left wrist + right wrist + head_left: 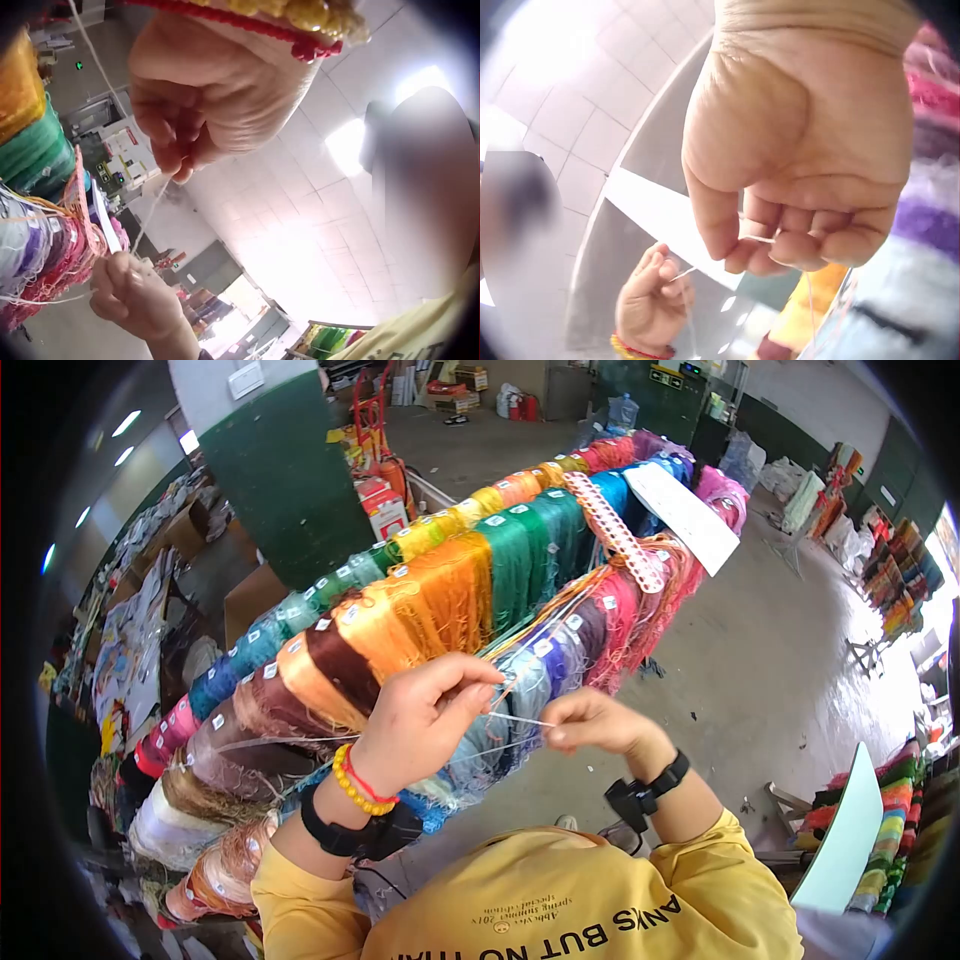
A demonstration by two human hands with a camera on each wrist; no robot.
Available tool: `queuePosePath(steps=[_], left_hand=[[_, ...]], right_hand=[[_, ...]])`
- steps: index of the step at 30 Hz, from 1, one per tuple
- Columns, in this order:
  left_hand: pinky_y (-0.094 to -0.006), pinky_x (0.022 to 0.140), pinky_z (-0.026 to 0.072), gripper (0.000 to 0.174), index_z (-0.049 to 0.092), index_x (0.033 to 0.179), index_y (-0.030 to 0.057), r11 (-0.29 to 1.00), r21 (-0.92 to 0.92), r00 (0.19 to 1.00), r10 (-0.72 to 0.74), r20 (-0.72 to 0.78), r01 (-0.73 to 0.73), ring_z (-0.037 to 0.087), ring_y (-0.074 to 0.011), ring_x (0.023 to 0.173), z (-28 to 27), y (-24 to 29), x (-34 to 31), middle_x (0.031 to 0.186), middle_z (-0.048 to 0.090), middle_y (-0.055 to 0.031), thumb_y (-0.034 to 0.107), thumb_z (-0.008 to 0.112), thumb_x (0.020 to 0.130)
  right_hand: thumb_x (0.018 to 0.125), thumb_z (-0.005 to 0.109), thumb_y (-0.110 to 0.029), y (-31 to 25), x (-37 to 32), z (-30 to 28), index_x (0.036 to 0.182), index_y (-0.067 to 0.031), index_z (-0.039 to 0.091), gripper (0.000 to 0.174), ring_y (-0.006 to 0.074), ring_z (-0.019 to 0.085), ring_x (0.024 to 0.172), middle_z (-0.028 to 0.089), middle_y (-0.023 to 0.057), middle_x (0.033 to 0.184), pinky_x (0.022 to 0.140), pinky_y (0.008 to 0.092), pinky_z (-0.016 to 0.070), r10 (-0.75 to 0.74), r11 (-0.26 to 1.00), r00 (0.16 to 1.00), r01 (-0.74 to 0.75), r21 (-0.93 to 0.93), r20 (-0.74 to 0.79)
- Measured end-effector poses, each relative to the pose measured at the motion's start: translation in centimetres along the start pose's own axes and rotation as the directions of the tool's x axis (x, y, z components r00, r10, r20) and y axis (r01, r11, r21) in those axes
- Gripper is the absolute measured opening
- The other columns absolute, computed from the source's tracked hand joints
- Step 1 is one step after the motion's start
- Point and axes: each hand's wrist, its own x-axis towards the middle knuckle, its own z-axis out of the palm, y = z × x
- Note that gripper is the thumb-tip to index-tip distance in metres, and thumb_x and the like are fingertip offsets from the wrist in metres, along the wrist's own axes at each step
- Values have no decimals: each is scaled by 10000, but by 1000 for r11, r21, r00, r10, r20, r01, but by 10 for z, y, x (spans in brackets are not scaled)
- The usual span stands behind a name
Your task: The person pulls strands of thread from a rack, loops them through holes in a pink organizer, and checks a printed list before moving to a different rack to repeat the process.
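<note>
Both left grip (pixel 415 715) and right grip (pixel 603 724) pinch white thread (pixel 519 718), skeins (pixel 445 595) and carton (pixel 382 512) beyond.

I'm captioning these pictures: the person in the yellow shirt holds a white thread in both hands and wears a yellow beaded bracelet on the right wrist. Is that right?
No, the yellow beaded bracelet is on the wrist of the left hand, as the head view shows. The rest stands.
</note>
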Motion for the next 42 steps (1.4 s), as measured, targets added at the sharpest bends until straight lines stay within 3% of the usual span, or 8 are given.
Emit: queuePosePath(steps=[7,15,20,24,28,29,33,42], left_hand=[[-323,619,479,109,613,854,59,800,88,801,575,168,-593,602,-261,670,135,-8,101,739,613,-103,90,551,770],[-255,595,463,121,613,883,20,953,-122,874,304,380,-279,594,-123,651,229,-4,209,713,622,-81,92,562,800],[-236,557,433,127,618,892,11,970,-1,923,233,306,-244,539,-78,609,238,-11,263,674,588,-37,96,563,816],[-231,556,426,126,618,897,12,981,88,948,140,285,-171,521,-70,606,239,-28,274,684,591,-37,91,562,816],[-222,557,423,127,617,910,14,990,52,941,110,320,-133,504,-64,596,234,-43,280,682,590,-38,83,571,814],[-221,554,422,126,618,911,15,996,10,949,86,303,-93,503,-61,596,229,-54,292,682,590,-36,83,569,817],[-210,536,410,131,615,924,7,996,-91,964,3,266,22,488,-47,592,222,-76,296,698,591,-17,78,557,831],[-191,579,458,162,577,1001,8,881,-348,946,-311,88,322,560,-69,645,210,-95,288,777,606,-31,87,526,868]], right_hand=[[769,651,-125,-6,-49,-51,1052,-60,536,312,98,540,800,565,15,933,688,264,456,-365,930,836,313,-190,-410],[769,648,-159,15,-164,-144,911,-66,587,180,67,485,588,534,-23,671,519,196,382,16,976,827,110,189,-562],[785,580,-114,-10,-262,-226,940,-67,582,162,46,442,534,518,-29,663,486,185,356,-141,985,218,-70,-160,-966],[767,544,-55,-46,-234,-252,1031,-54,549,265,46,435,524,559,11,774,474,206,372,-679,695,-221,-500,-517,-700],[739,524,20,-52,-124,-235,1093,-53,527,362,45,454,544,577,25,951,501,195,388,-516,803,281,-170,-571,-809],[744,519,37,-23,-91,-247,1164,-64,471,436,59,501,612,575,28,954,551,189,408,-412,909,510,165,-384,-756],[820,535,1,-19,-63,-250,1209,-67,404,417,72,547,717,583,35,924,600,205,444,-81,942,828,246,230,-554],[833,585,-77,-19,-35,-289,873,-8,577,80,70,558,677,581,35,751,597,218,458,-368,907,721,141,-396,-587]])
